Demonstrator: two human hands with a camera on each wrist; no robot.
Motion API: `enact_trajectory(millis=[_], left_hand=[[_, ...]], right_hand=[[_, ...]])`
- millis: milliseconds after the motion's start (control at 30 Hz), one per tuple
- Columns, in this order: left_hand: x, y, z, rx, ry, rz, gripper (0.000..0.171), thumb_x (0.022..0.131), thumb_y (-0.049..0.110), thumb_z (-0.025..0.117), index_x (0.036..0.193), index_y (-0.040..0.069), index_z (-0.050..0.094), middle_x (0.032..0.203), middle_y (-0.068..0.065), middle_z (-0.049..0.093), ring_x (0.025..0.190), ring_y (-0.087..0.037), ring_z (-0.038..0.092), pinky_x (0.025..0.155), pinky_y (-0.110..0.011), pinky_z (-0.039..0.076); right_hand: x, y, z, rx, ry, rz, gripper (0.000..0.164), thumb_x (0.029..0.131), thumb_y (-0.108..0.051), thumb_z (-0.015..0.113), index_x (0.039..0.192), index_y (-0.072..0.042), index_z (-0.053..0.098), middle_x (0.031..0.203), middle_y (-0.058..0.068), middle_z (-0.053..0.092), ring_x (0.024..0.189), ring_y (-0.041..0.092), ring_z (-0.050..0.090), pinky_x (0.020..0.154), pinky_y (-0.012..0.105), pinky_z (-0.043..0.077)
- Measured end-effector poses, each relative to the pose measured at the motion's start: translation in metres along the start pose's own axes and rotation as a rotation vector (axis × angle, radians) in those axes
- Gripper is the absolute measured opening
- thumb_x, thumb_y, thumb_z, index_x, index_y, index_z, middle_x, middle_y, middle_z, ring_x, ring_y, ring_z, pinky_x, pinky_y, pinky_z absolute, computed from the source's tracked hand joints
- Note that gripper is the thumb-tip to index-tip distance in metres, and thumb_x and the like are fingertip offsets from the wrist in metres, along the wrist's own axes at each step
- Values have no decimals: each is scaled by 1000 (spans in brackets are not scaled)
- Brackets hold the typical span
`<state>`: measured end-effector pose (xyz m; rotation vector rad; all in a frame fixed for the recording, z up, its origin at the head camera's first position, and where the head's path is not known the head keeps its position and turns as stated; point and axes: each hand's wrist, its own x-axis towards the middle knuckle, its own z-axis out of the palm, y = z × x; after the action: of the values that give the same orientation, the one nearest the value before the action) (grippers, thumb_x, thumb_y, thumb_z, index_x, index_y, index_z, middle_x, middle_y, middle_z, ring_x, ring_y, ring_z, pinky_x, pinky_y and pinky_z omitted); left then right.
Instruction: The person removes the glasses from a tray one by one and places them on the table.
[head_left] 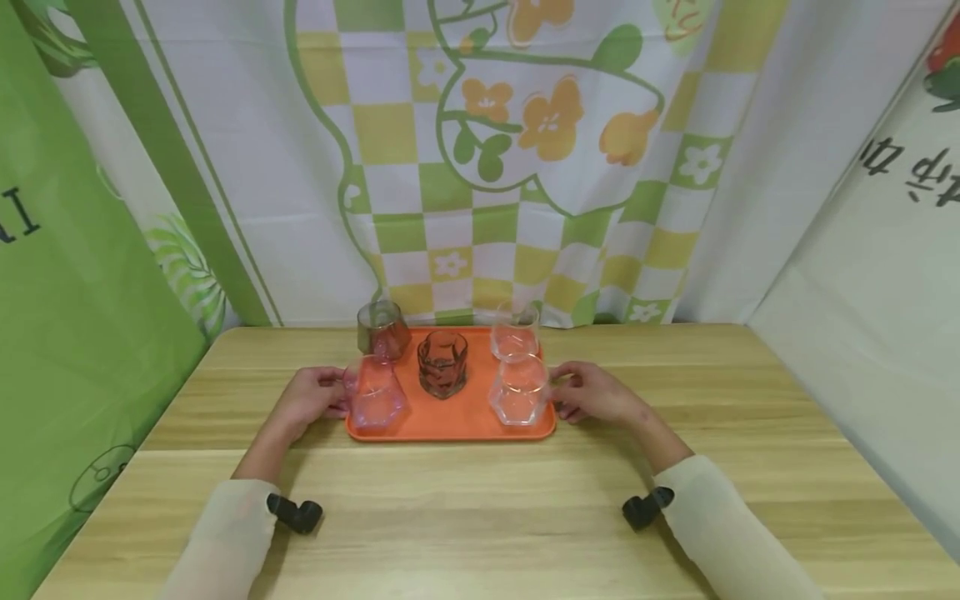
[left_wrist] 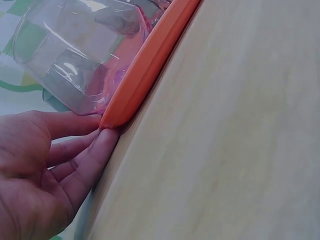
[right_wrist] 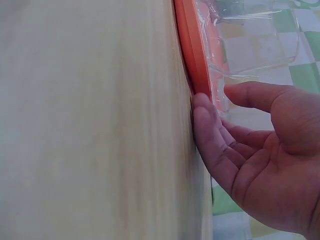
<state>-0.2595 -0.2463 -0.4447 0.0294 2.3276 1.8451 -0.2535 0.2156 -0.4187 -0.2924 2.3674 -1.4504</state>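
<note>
An orange tray [head_left: 457, 421] lies on the wooden table and bears several drinking glasses. My left hand [head_left: 311, 396] pinches its left end, thumb on the rim and fingers beneath, as the left wrist view shows [left_wrist: 55, 160]. At the right end, my right hand [head_left: 596, 396] has its fingertips against the tray's lower edge; in the right wrist view its thumb [right_wrist: 245, 93] stands slightly apart from the rim. Close to the left hand is a pink-tinted glass [head_left: 377, 408], close to the right a clear glass [head_left: 519, 404]. A dark glass [head_left: 442, 367] stands between them.
Behind these stand a smoky grey glass [head_left: 378, 329] at the tray's back left corner and another clear glass [head_left: 515, 333] at its back right. A patterned curtain [head_left: 525, 233] hangs along the far edge of the wooden table [head_left: 465, 517]. Cloth walls flank both sides.
</note>
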Motion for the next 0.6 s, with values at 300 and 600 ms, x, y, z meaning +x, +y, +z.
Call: enact_trajectory(millis=[300, 600], left_hand=[[-1, 2, 0, 24, -50, -9, 39, 99, -7, 49, 135, -23, 45, 92, -16, 64, 72, -17, 65, 66, -33, 65], [-3, 3, -1, 31, -52, -23, 42, 100, -6, 52, 139, -20, 44, 97, -15, 61, 71, -15, 65, 62, -31, 64]], right_hand=[[-12, -1, -1, 8, 26, -104, 44, 98, 3, 55, 140, 12, 45, 115, 29, 57, 91, 34, 66, 76, 45, 63], [-25, -10, 4, -89, 27, -244, 63, 95, 1, 67, 151, 3, 39, 138, 31, 49, 117, 45, 60, 87, 46, 61]])
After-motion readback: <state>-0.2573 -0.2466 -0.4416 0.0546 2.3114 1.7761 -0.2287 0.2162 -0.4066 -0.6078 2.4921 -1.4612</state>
